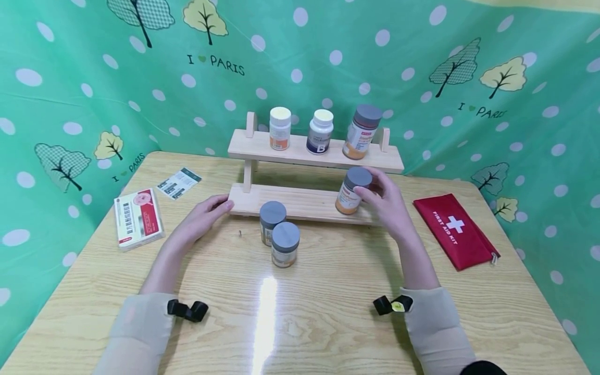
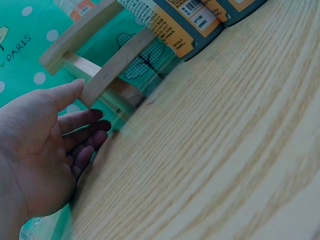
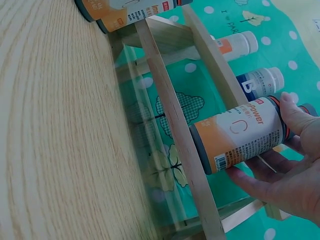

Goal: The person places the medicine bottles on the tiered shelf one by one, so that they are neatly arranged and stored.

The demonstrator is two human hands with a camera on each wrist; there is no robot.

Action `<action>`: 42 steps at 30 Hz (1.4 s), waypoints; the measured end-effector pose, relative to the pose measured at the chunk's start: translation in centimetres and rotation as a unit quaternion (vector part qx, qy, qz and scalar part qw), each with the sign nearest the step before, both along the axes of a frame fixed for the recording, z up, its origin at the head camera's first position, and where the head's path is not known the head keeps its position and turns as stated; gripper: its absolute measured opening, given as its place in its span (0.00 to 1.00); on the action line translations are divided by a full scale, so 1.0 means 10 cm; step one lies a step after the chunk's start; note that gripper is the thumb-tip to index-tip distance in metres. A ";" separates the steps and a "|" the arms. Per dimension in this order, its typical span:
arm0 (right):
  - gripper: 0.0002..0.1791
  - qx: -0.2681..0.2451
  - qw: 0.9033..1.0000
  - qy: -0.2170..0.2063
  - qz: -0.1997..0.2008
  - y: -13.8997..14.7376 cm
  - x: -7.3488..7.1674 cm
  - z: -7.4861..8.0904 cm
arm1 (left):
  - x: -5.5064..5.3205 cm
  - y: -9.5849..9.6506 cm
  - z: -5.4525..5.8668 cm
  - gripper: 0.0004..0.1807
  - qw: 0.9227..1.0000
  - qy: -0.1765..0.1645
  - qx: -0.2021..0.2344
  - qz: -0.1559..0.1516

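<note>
My right hand [image 1: 386, 200] grips a grey-capped supplement bottle [image 1: 348, 199] with an orange-and-white label, thumb and fingers around its upper part. The bottle is slightly tilted, its base close over the lower board of a two-tier wooden shelf [image 1: 300, 203]. At the left end of that board is my left hand [image 1: 199, 221]; in the left wrist view its thumb [image 2: 70, 94] lies at the board's upper corner, with the other fingers curled below. Two similar grey-capped bottles, one behind [image 1: 272, 213] and one in front [image 1: 285, 242], stand on the table before the shelf.
The upper board carries a white bottle [image 1: 280, 127], a white-and-blue bottle [image 1: 320, 132] and a grey-capped bottle [image 1: 362, 133]. A medicine box [image 1: 139, 219] and a printed card [image 1: 179, 183] lie at left, a red first aid pouch [image 1: 454, 229] at right. Behind hangs a green curtain [image 1: 300, 52].
</note>
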State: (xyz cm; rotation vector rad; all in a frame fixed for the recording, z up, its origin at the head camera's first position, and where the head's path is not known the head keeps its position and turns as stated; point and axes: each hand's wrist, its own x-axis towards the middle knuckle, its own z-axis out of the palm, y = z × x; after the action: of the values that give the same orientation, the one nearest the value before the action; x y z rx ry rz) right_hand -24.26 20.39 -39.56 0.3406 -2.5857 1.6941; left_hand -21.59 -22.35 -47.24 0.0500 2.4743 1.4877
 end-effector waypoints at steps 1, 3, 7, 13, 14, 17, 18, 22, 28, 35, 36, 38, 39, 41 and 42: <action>0.29 -0.001 1.000 0.001 0.000 0.00 0.00 0.00 | 0.00 0.00 0.00 0.43 1.000 0.002 0.001 0.000; 0.29 -0.001 1.000 0.003 0.001 0.00 -0.01 0.00 | 0.00 0.00 -0.01 0.43 1.000 0.004 0.003 0.000; 0.30 0.001 1.000 0.005 0.001 0.00 -0.01 -0.01 | -0.01 0.00 -0.01 0.42 1.000 0.006 0.006 0.000; 0.30 0.002 1.000 0.004 -0.001 0.00 -0.02 -0.01 | -0.01 0.00 0.00 0.43 1.000 0.004 0.008 -0.001; 0.30 0.003 1.000 0.003 -0.002 0.00 -0.02 -0.01 | -0.01 0.00 0.00 0.43 1.000 0.004 0.008 -0.001; 0.29 0.007 1.000 0.002 -0.004 0.00 -0.03 -0.02 | -0.01 0.00 0.00 0.43 1.000 0.006 0.007 -0.001; 0.29 0.007 1.000 0.001 -0.006 0.00 -0.03 -0.02 | -0.01 0.00 0.00 0.42 1.000 0.006 0.007 0.000; 0.29 0.015 1.000 0.002 -0.004 0.01 -0.03 -0.02 | -0.01 0.00 -0.01 0.43 1.000 0.004 0.004 0.000; 0.30 0.024 1.000 -0.002 0.002 0.02 -0.02 -0.01 | 0.00 0.00 0.00 0.43 1.000 -0.001 0.003 -0.001; 0.30 0.025 1.000 -0.009 0.004 0.03 -0.02 0.00 | -0.01 0.01 0.00 0.43 1.000 0.000 0.004 -0.001; 0.30 0.026 1.000 -0.009 0.006 0.03 -0.02 0.00 | -0.01 0.01 0.00 0.42 1.000 0.002 0.004 -0.001; 0.31 0.027 1.000 -0.012 0.006 0.03 -0.02 0.01 | -0.01 0.01 0.00 0.42 1.000 0.006 0.007 -0.001; 0.32 0.027 1.000 -0.013 0.006 0.04 -0.02 0.02 | -0.01 0.01 -0.01 0.42 1.000 0.007 0.007 -0.001; 0.34 0.027 1.000 -0.015 0.007 0.04 -0.02 0.02 | -0.01 0.01 -0.01 0.42 1.000 0.008 0.006 0.001; 0.34 0.023 1.000 -0.016 0.005 0.05 -0.02 0.02 | -0.01 0.01 -0.02 0.42 1.000 0.009 0.005 0.001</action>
State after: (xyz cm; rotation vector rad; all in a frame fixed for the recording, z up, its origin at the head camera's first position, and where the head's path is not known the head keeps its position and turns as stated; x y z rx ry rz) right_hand -24.44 20.86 -39.32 0.3301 -2.6542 1.6584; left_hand -21.73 -22.25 -47.40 0.0616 2.4810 1.5075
